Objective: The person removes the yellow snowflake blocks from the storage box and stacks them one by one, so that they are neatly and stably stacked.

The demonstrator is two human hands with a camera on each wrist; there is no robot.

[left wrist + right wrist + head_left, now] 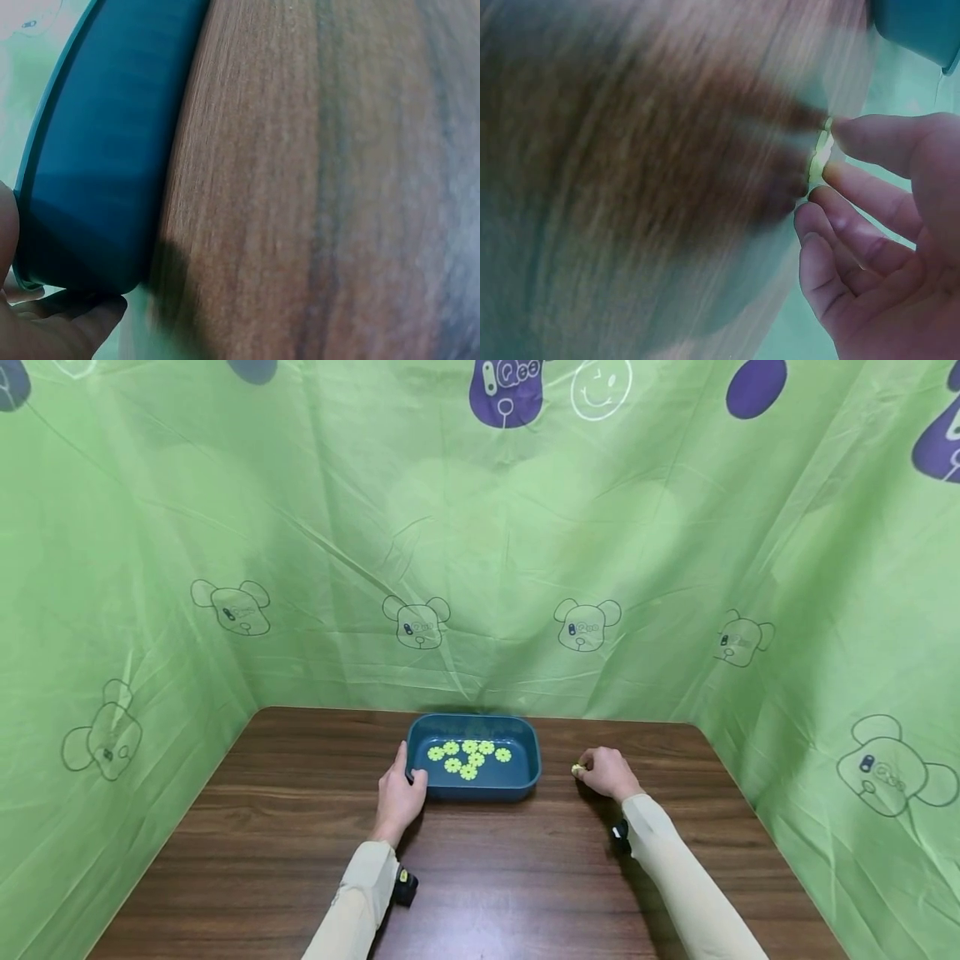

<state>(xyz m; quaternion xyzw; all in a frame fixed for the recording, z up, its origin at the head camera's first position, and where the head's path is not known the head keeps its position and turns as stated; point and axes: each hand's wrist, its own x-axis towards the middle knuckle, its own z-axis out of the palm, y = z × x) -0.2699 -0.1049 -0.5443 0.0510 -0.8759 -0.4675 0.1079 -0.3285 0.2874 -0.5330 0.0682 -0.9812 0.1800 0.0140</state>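
A dark blue plastic tub (468, 793) stands at the back of the table, with several yellow-green flower-shaped pieces (476, 760) lying loose on its floor. My left hand (401, 793) grips the tub's left end. In the left wrist view its thumb (7, 225) is at the rim and its fingers (94, 322) are against the end wall. To the right of the tub, my right hand (606, 772) pinches one flower-shaped piece (821, 154) between thumb and fingertips, just above or at the tabletop; whether it touches the wood I cannot tell.
The brown wood-grain table (517, 877) is enclosed at the back and both sides by green printed cloth (495, 668). Black wrist devices sit below the left cuff (371, 864) and the right cuff (645, 818).
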